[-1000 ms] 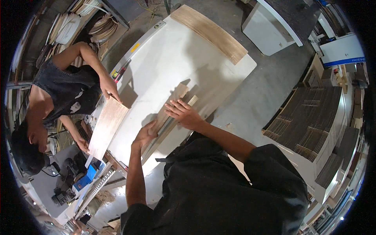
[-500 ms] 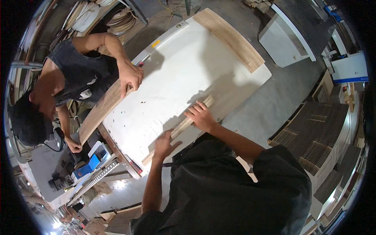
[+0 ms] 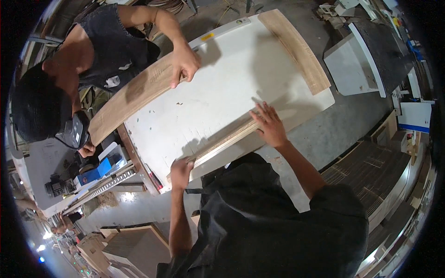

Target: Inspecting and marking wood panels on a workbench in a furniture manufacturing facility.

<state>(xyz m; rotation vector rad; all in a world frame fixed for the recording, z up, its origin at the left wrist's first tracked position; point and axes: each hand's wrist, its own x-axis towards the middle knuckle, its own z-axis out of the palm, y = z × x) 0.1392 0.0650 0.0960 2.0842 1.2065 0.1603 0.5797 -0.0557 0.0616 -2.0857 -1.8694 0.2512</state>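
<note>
- In the head view, my wooden strip (image 3: 227, 141) lies along the near side of the white bench (image 3: 185, 121), slantwise before my body, probably so both ends stay within reach.
- My left grip (image 3: 181, 172) bends over its left end; I cannot tell whether it clamps there.
- My right grip (image 3: 271, 126) has fingers spread apart at the other end, seemingly steadying rather than grasping it.
- Across from me, a co-worker's hand (image 3: 186, 62) holds a wide board (image 3: 134, 95) by one end, likely to control its length.
- Another board (image 3: 296, 53) rests along the bench's right-hand end.
</note>
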